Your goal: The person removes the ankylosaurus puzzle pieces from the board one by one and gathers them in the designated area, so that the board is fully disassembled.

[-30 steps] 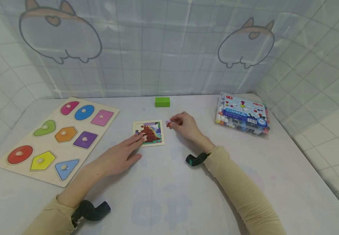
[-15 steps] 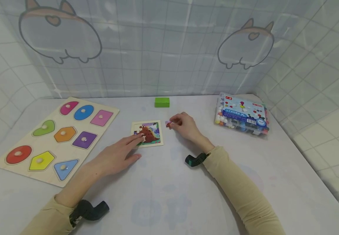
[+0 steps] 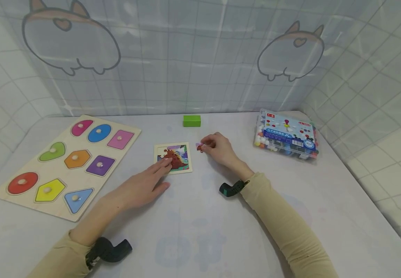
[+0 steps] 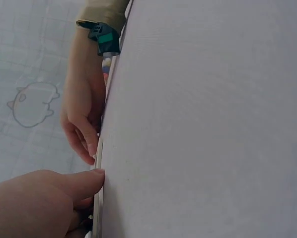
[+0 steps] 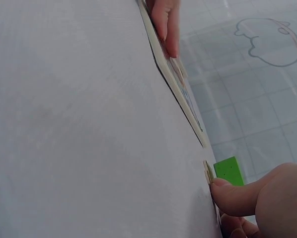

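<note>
Compared with one second earlier, the puzzle (image 3: 180,157) sits slightly farther left on the table (image 3: 242,239). The left hand (image 3: 144,183) rests on its left part with extended fingers. The right hand (image 3: 219,149) holds a puzzle piece (image 3: 199,147) in a narrow pinch, just right of the puzzle and apart from it. A green block (image 3: 191,121) lies behind them.

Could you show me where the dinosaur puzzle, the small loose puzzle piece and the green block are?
Dinosaur puzzle (image 3: 178,159), head view: the dinosaur's printed body.
Loose puzzle piece (image 3: 199,147), head view: its uncovered end.
Green block (image 3: 191,121), head view: middle of its visible surface.
</note>
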The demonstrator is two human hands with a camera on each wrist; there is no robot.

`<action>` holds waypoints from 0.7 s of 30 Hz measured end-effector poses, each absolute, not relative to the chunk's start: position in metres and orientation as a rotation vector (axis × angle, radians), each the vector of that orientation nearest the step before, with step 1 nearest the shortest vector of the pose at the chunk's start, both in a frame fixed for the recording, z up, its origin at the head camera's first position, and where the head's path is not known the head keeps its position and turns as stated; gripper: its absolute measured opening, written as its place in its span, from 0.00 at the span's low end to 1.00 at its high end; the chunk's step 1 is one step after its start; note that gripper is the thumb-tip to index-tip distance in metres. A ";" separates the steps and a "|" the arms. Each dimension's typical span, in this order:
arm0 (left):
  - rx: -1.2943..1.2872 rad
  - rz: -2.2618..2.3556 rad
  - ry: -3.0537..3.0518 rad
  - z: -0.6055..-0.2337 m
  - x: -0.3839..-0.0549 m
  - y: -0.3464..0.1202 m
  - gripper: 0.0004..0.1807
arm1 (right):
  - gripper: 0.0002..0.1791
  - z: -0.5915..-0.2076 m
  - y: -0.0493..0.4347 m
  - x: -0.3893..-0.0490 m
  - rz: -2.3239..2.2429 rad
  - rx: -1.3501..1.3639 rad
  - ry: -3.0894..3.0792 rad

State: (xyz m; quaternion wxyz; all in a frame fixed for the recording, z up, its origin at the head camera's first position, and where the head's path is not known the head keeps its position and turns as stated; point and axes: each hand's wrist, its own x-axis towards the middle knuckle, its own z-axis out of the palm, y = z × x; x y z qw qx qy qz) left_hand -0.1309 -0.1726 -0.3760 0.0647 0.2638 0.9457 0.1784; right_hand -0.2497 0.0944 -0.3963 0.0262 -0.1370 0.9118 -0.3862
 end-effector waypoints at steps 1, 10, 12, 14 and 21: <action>0.787 0.541 2.853 -0.376 -0.131 -0.172 0.33 | 0.13 -0.396 0.094 -0.250 -1.197 -0.423 2.816; 0.788 0.523 2.848 -0.376 -0.131 -0.175 0.33 | 0.13 -0.397 0.094 -0.251 -1.206 -0.437 2.818; 0.809 0.506 2.847 -0.376 -0.131 -0.175 0.32 | 0.13 -0.397 0.094 -0.251 -1.209 -0.437 2.817; 0.824 0.490 2.851 -0.375 -0.130 -0.176 0.32 | 0.13 -0.397 0.094 -0.251 -1.210 -0.437 2.817; 0.835 0.503 2.873 -0.375 -0.130 -0.175 0.31 | 0.13 -0.397 0.095 -0.251 -1.213 -0.438 2.819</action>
